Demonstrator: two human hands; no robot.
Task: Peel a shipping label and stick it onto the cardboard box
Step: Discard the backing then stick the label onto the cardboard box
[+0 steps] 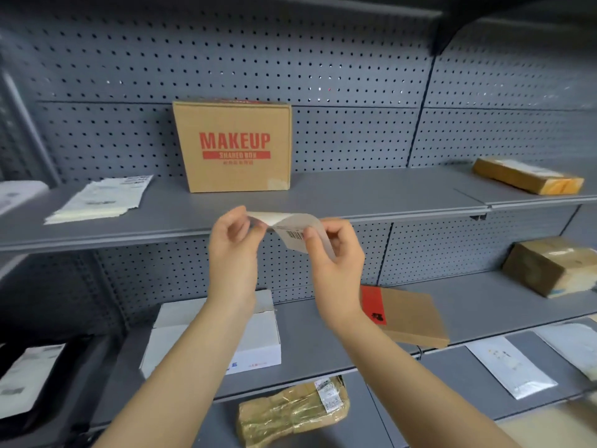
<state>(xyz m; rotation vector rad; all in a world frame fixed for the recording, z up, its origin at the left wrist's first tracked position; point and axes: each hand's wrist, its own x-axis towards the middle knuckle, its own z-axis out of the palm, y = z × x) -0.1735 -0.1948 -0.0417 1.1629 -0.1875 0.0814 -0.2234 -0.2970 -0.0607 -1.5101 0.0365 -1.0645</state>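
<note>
The cardboard box (232, 146) stands upright on the upper grey shelf (371, 192), its back against the pegboard wall (323, 59), its front face printed MAKEUP in red; every other place here is told from that box. Below and in front of the box, off the shelf and in the air, both bare hands hold the shipping label (292, 228); the left hand (233, 244) pinches a pale, curling end of the sheet between thumb and fingertips, and the right hand (336, 250) has its fingers closed on the other part, which bears a barcode; the sheet bends sharply between the two hands, though whether it is label or backing at each end cannot be told from the blur. The label is near the shelf's front edge and well apart from the box itself. To the left of the box, on the same shelf, lies a stack of white printed sheets (100, 200); far to the right of it lies a taped brown parcel (528, 175). One shelf below the box sit a white carton (223, 331), partly hidden by the left forearm, and a flat brown mailer with a red strip (410, 315), just beside the right wrist; lower yet, a parcel wrapped in clear tape (290, 412) lies between the two forearms.
</note>
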